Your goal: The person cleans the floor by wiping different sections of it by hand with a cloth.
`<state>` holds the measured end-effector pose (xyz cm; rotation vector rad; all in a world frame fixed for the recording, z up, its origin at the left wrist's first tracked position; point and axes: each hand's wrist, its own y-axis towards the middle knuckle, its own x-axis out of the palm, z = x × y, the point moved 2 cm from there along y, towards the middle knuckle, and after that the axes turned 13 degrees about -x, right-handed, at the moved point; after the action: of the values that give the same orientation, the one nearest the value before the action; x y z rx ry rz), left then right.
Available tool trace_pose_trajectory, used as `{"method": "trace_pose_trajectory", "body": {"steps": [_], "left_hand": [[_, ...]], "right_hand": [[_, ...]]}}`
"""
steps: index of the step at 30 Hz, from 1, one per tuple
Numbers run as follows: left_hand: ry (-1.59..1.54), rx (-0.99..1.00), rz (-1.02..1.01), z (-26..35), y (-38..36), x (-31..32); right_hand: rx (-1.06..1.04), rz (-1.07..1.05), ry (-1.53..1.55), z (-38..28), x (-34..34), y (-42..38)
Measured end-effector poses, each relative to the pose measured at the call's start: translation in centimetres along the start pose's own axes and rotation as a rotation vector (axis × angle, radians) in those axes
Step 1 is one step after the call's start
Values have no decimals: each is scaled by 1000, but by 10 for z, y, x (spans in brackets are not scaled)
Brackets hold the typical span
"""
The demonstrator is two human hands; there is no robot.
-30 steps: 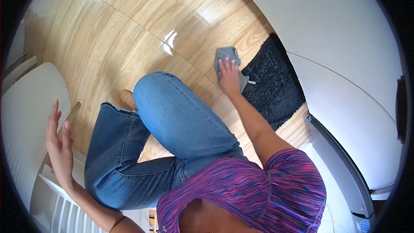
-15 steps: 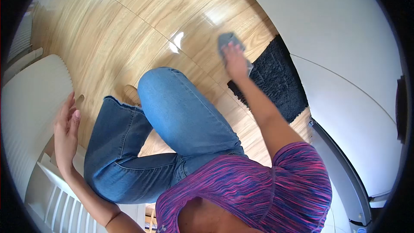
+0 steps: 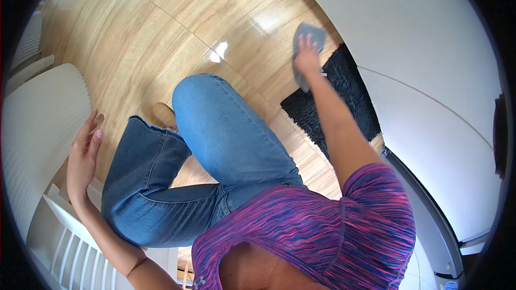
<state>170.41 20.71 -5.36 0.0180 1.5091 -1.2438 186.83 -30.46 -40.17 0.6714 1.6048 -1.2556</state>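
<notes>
A grey cloth lies against the glossy wood-patterned floor, with my right hand pressed on top of it, fingers extended and somewhat blurred. The cloth shows beyond my fingertips and beside my wrist, close to the black shaggy mat. On the left side, my left hand is raised beside a white ribbed surface, its fingers apart and nothing in them. Whether it touches that surface I cannot tell.
A large white panelled appliance fills the right side, with a grey lower edge. White slatted furniture stands at the lower left. My bent knees in blue jeans take up the middle, beside a tan shoe.
My right hand and the cloth have moved right and slightly up, toward the white appliance. My left hand has hardly moved.
</notes>
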Motion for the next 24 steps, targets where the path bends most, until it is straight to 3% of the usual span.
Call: {"method": "trace_pose_trajectory", "body": {"steps": [1,4,6,8,11,14,16,18,20,21,24], "left_hand": [[4,0,-15,0,0,0],[25,27,-43,4,2,-1],[53,76,-51,20,0,2],[69,151,-103,35,-5,3],[74,200,-171,48,-8,1],[167,126,-217,77,-12,3],[337,190,-239,104,-10,10],[473,340,-274,134,-11,29],[543,753,-224,167,26,73],[525,818,-242,195,47,103],[367,942,-238,280,105,223]], "right_hand": [[103,9,64,16,-6,20],[83,113,-108,2,20,27],[30,77,-424,-56,63,-11],[-13,107,-19,-120,55,-81],[-109,151,132,-95,22,-92],[284,404,97,3,0,-20],[482,398,203,58,-16,30],[486,315,287,60,-28,47],[247,394,381,25,-43,25],[114,633,-22,-15,-23,4],[-298,673,423,-116,31,-91]]}}
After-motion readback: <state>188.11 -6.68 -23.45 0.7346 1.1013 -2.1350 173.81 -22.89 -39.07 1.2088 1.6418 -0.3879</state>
